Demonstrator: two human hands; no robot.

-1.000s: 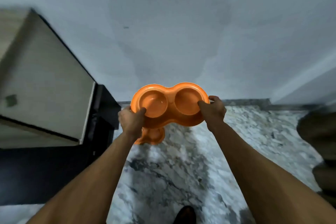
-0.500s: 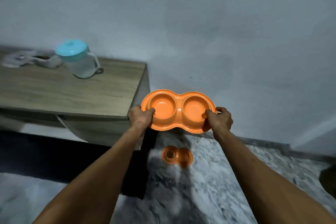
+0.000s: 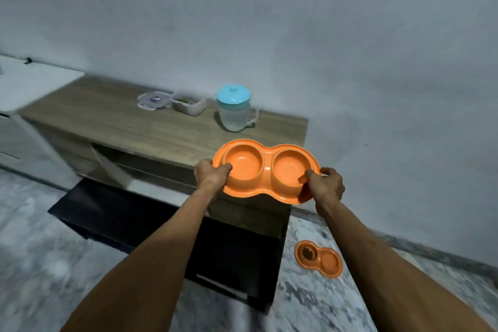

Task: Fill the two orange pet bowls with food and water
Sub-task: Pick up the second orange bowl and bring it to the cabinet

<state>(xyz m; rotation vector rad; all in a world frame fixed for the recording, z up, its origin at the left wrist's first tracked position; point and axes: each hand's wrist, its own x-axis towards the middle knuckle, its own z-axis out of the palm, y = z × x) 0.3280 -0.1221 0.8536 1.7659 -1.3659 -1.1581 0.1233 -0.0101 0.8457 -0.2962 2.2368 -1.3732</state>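
An orange double pet bowl (image 3: 265, 170) hangs in the air over the front right corner of the wooden cabinet (image 3: 134, 127), both cups empty. My left hand (image 3: 211, 174) grips its left rim, thumb inside the cup. My right hand (image 3: 324, 186) grips its right rim the same way. A second orange double bowl (image 3: 319, 258) lies on the marble floor to the right of the cabinet, with something dark in its left cup. On the cabinet top stand a clear jug with a turquoise lid (image 3: 234, 112) and an open food container (image 3: 188, 104).
A clip-lock container lid (image 3: 153, 100) lies left of the food container. The cabinet's dark lower front (image 3: 237, 256) stands out toward me. A white surface (image 3: 32, 83) adjoins the cabinet at the left. The grey wall runs behind everything.
My view has swung left and the cabinet top has come fully into sight. Both hands have carried the bowl up over the cabinet's corner. The floor bowl now sits at the lower right.
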